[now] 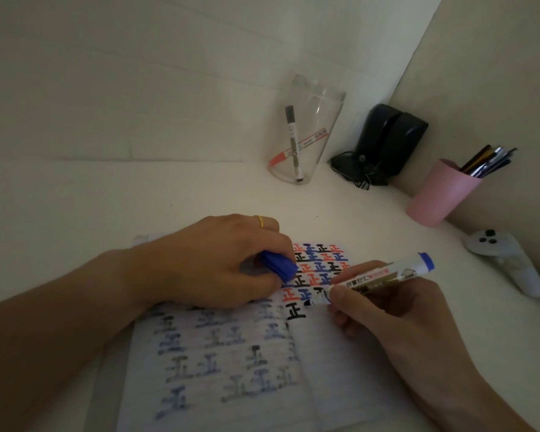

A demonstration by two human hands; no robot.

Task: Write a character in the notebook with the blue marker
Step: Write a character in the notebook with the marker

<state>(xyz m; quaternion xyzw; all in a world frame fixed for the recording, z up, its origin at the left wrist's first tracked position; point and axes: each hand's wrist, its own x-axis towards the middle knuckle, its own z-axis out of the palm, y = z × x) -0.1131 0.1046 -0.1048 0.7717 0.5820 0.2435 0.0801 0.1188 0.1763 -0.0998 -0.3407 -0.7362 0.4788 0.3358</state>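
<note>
Right hand (pixel 387 310) grips the blue marker (pixel 378 277) in a writing hold, fingers closed round the barrel near the tip; the tip rests at or just above the page, I cannot tell which; barrel slants up and away to the right. Left hand (pixel 219 263) lies flat-ish on the notebook (pixel 219 378), pinning the upper left of the spread; its fingers curl round the blue cap (pixel 278 265), so the marker is uncapped.

Judged step: the stroke itself, at or just before first contact; the tip sits in the lowest row of the right-hand page, beside a black character (pixel 296 310). Next move calls for a steady page, light downward pressure, and a start in the bare space right of that black mark, clear of it.

Page above is packed with red, blue and black characters; the left page shows faint bleed-through.

Bench (pixel 349 213) pale, light dim; at the back a clear cup (pixel 306 132) with two markers, a dark device (pixel 387 141) in the wall corner, a pink cup (pixel 440 194) of pens; a white controller (pixel 505 260) at far right.
</note>
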